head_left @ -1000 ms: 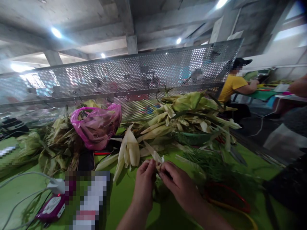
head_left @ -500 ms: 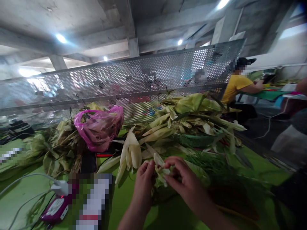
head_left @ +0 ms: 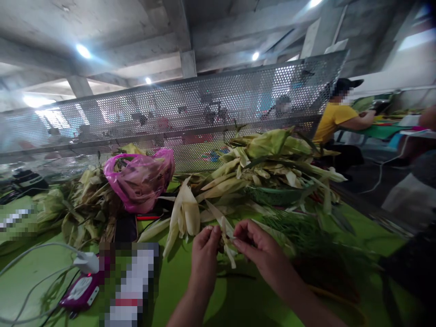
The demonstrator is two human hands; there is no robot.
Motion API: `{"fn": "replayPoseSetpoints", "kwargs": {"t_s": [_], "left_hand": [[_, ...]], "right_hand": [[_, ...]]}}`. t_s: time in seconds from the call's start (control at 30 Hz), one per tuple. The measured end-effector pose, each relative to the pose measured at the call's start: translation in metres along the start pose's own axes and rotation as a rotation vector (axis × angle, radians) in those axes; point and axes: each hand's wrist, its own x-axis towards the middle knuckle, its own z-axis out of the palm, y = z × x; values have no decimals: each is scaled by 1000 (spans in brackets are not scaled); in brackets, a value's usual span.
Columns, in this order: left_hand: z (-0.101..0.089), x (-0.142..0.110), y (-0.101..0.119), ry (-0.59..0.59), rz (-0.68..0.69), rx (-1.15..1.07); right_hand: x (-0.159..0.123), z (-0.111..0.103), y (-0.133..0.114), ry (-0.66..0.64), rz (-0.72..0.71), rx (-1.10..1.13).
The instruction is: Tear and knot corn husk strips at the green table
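My left hand (head_left: pixel 205 245) pinches a small bundle of pale corn husk strips (head_left: pixel 229 247) between thumb and fingers, low over the green table (head_left: pixel 180 290). From the other side my right hand (head_left: pixel 251 240) has its thumb and forefinger closed on the same husk bundle, the other fingers curled. Loose pale ends of the strips hang down between the two hands. Just beyond my left hand lies a folded corn husk (head_left: pixel 190 213). Behind both hands a large heap of corn husks (head_left: pixel 272 159) rises around a green basket (head_left: pixel 272 195).
A pink plastic bag (head_left: pixel 139 179) stands beside more dried husks (head_left: pixel 85 209) on the left. A purple power strip (head_left: pixel 80 290) with cables lies front left. Green thin strands (head_left: pixel 299 231) lie to the right. Behind runs a perforated metal panel (head_left: pixel 190 109); a person in yellow (head_left: pixel 335 118) sits beyond.
The husk bundle between my fingers has turned, and its loose ends now hang lower and narrower. Both hands stay nearly in place, still pinching; the view has shifted slightly.
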Motion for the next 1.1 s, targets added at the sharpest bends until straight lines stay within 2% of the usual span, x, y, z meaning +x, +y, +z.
{"fn": "replayPoseSetpoints", "kwargs": {"t_s": [0.23, 0.37, 0.43, 0.5, 0.6, 0.77, 0.97, 1.1], "left_hand": [[1, -1, 0, 25, -34, -62], [3, -3, 3, -67, -47, -53], [4, -3, 2, -127, -42, -28], [6, -4, 2, -153, -14, -2], [9, -5, 0, -121, 23, 29], [15, -10, -1, 7, 45, 5], [16, -13, 0, 43, 48, -33], [11, -10, -1, -46, -50, -64]], "right_hand": [[-5, -7, -7, -17, 69, 47], [0, -10, -4, -83, 164, 86], [3, -9, -1, -101, 164, 67], [4, -8, 0, -70, 97, 13], [2, -4, 0, 48, -16, -73], [-2, 0, 0, 188, 1, -38], [-1, 2, -3, 255, 20, 78], [4, -5, -1, 189, -1, -58]]}}
